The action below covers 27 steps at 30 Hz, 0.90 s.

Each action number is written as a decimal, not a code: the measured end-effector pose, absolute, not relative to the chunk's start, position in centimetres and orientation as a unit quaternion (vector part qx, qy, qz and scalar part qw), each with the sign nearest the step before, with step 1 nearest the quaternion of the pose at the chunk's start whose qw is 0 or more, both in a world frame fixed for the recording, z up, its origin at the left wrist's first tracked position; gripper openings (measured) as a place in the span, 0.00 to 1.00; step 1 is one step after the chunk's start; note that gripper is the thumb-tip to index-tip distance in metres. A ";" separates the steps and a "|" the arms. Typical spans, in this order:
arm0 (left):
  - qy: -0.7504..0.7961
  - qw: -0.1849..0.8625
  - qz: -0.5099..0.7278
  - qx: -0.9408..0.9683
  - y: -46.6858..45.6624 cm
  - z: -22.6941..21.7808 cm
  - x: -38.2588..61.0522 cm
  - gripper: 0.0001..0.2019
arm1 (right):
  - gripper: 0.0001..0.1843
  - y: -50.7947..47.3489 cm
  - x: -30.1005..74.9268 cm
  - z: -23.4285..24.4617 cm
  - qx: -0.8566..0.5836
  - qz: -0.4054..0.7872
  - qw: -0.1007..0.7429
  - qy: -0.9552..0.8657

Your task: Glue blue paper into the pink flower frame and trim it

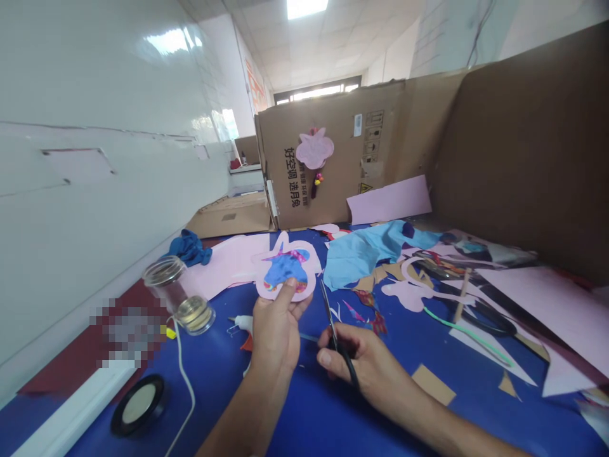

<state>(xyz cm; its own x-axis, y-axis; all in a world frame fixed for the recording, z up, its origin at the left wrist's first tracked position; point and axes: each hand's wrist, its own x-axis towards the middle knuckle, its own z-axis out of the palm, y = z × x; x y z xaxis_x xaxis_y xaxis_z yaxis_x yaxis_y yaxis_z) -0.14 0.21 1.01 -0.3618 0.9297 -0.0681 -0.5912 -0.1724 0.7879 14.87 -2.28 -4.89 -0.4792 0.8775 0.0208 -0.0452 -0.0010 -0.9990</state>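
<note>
Above the blue-covered bench (pixel 323 419), the left hand (pixel 276 333) is clamping its grip on a pink paper cutout (pixel 285 270), while the right hand (pixel 354 358) is clamping black-handled scissors (pixel 329 317) just beside it.

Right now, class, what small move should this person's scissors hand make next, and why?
Probably ease the black-handled scissors forward onto the edge of the pink paper cutout: the right hand grips them with the blade tips just beside that edge, and the left hand holds the cutout within their reach.

White tiled walls (pixel 95 76) run to what seems a bright far window (pixel 316 92).
</note>
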 end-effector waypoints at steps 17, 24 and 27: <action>0.378 0.519 0.743 0.191 0.2 0.7 0.9 0.16 | 0.26 -2.2 14.3 -5.2 -0.337 0.604 0.399 -0.602; 0.372 0.514 0.748 0.196 0.2 0.7 1.0 0.17 | 0.28 -2.2 14.2 -5.0 -0.350 0.594 0.398 -0.606; 0.374 0.513 0.748 0.193 0.1 0.7 1.1 0.18 | 0.29 -2.1 14.2 -5.0 -0.350 0.589 0.399 -0.609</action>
